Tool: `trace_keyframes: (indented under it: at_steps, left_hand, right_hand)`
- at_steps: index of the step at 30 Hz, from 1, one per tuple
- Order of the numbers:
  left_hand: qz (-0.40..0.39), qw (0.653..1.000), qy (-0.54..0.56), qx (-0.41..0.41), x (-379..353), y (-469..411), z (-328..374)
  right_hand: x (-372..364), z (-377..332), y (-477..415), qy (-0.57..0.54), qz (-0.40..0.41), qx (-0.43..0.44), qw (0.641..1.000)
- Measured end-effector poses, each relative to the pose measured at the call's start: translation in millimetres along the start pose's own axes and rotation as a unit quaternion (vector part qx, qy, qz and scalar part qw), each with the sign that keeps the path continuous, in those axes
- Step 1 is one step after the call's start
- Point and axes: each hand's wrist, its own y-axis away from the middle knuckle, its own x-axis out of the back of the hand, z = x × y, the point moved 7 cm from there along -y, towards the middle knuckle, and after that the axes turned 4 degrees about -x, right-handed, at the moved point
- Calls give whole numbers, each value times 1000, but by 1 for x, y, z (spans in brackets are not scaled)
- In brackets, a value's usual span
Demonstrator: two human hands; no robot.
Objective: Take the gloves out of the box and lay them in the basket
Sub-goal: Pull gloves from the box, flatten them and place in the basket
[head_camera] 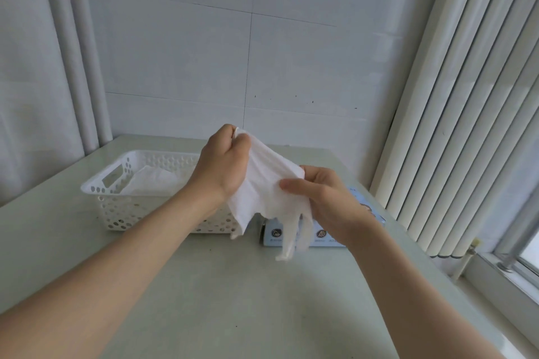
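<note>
A: White plastic basket (96, 183) sits far left; which hand is nearer it?
B: The left hand (224, 163), pinching the glove (262, 183) high. It slants down-right in midair, fingers dangling, to the right hand (329, 201), also pinching, over the box (272, 237).

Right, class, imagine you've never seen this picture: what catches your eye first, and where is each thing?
A thin white glove hangs at the centre: the left hand pinches its top edge, the right hand grips it lower down. To the left stands a white perforated basket with white material already inside; a pale blue box lies beneath the right hand.
</note>
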Motion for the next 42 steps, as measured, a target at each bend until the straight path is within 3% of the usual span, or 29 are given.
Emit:
trace_keyframes:
  at_steps: [4, 10, 16, 23, 26, 31, 33, 37, 40, 42]
  left_hand:
    - [-17, 1000, -22, 13, 9, -9, -6]
    - [-23, 997, -32, 69, 44, -31, -29]
    - [-19, 989, -118, 88, 77, -42, -57]
    - [49, 957, -270, 91, 122, -47, -79]
    - [74, 927, -359, 83, 134, -46, -83]
    - [91, 872, -474, 74, 138, -42, -84]
    - [70, 858, -506, 49, 135, -43, -82]
    - [-55, 836, -545, -30, 111, -46, -67]
    - [-191, 865, -463, 42, 92, -37, -70]
    - [-270, 848, -449, 79, 80, -28, -76]
  right_hand:
    - [-4, 5, -4, -90, 43, 5, 995]
    - [-11, -1, -15, -138, 68, 17, 988]
    - [-30, -12, -54, -40, 119, -27, 992]
    - [-68, -34, -96, 143, 139, -2, 980]
    - [-83, -35, -109, 292, 159, 26, 943]
    - [-101, -40, -109, 547, 140, 60, 823]
    - [-108, -45, -107, 587, 118, 76, 798]
    - [-126, -46, -97, 558, -4, 98, 824]
    - [-128, -40, -95, 558, -15, 91, 825]
    - [-120, -39, -98, 537, 29, 79, 840]
